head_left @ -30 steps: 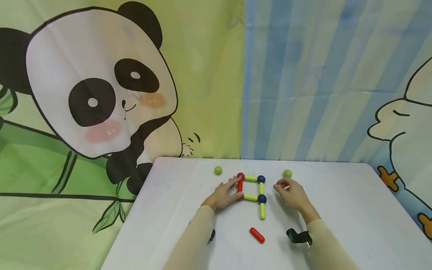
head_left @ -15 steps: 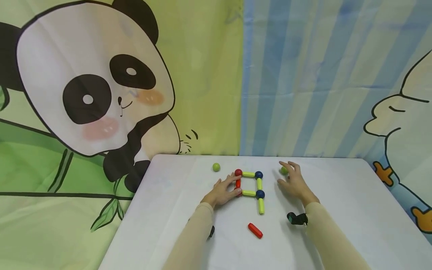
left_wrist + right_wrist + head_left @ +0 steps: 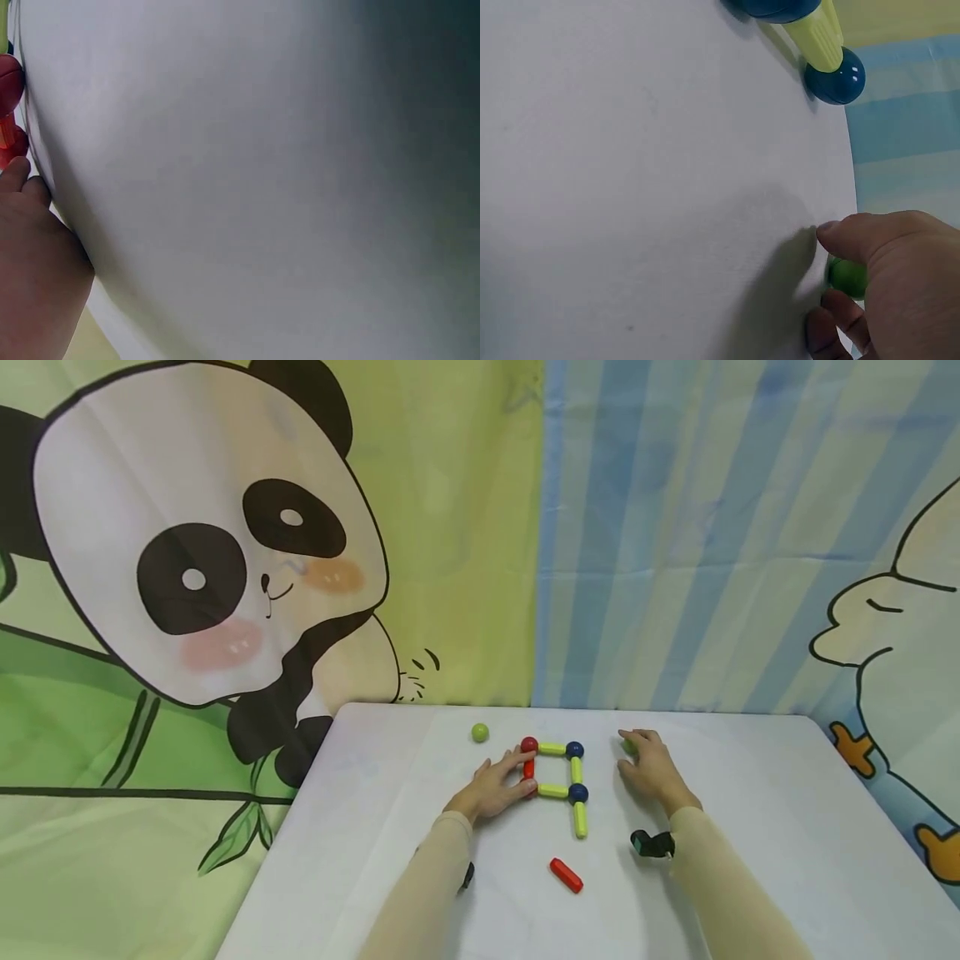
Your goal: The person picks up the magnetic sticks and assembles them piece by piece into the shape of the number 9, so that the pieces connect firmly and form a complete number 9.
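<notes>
A square of magnetic rods and balls lies on the table, with a red rod (image 3: pixel 529 768) between two red balls on its left side. Yellow rods (image 3: pixel 552 791) and two blue balls (image 3: pixel 578 793) make up the rest, and one more yellow rod (image 3: pixel 581 820) points toward the person. My left hand (image 3: pixel 491 789) holds the red side, index finger by the far red ball (image 3: pixel 529 744), thumb at the near one. My right hand (image 3: pixel 654 768) reaches over a green ball (image 3: pixel 847 277), thumb and fingers spread on either side of it; the hand partly hides the ball.
Another green ball (image 3: pixel 480 732) sits near the table's far edge, left of the square. A loose red rod (image 3: pixel 566 875) lies in front. The white table (image 3: pixel 337 860) ends at a printed curtain (image 3: pixel 465 610). Each wrist wears a dark camera (image 3: pixel 652 843).
My right hand has moved forward, spread its fingers, then come down around the right green ball. The left hand keeps its place on the square. The head view has shifted slightly.
</notes>
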`<state>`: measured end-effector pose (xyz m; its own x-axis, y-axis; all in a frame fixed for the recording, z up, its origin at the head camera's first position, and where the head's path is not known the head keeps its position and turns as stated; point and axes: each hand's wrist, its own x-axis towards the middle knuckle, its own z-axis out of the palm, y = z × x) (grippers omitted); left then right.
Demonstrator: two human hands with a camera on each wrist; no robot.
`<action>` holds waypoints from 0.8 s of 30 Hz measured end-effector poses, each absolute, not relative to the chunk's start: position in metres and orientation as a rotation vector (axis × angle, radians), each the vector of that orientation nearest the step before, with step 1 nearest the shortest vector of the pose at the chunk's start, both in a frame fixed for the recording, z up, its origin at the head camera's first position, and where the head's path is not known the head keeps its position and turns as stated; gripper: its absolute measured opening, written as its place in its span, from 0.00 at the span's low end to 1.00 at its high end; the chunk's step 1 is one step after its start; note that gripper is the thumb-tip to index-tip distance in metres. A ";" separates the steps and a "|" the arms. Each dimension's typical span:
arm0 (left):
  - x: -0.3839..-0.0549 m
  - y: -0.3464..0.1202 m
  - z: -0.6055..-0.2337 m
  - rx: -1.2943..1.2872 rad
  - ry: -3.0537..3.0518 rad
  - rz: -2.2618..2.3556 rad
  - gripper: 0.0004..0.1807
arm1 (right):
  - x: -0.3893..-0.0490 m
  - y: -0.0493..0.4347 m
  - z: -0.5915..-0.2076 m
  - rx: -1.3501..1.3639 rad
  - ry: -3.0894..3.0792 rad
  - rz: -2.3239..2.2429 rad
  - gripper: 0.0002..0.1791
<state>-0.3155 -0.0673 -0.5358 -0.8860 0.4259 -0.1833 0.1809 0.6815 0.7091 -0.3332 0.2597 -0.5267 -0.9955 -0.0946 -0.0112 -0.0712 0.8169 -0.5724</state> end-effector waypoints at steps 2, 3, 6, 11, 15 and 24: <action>-0.316 -0.069 -0.536 0.478 2.554 1.021 0.33 | -0.330 0.259 -0.528 -0.102 2.950 -0.940 0.32; -0.317 -0.070 -0.536 0.480 2.553 1.021 0.33 | -0.328 0.259 -0.528 -0.094 2.947 -0.949 0.31; -0.317 -0.071 -0.537 0.483 2.549 1.027 0.33 | -0.321 0.259 -0.530 -0.097 2.954 -0.968 0.28; -0.315 -0.069 -0.539 0.487 2.545 1.047 0.34 | -0.310 0.260 -0.530 -0.143 2.976 -0.968 0.25; -0.315 -0.064 -0.541 0.455 2.560 1.070 0.38 | -0.300 0.260 -0.529 -0.099 2.950 -1.008 0.27; -0.323 -0.061 -0.516 0.553 2.578 1.011 0.44 | -0.279 0.257 -0.534 -0.104 2.966 -1.100 0.24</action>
<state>-0.3233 -0.0611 -0.5160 -0.8752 0.4604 -0.1483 0.2369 0.6754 0.6983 -0.2795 0.2575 -0.5338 -0.9976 -0.0531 0.0453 -0.0698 0.7562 -0.6506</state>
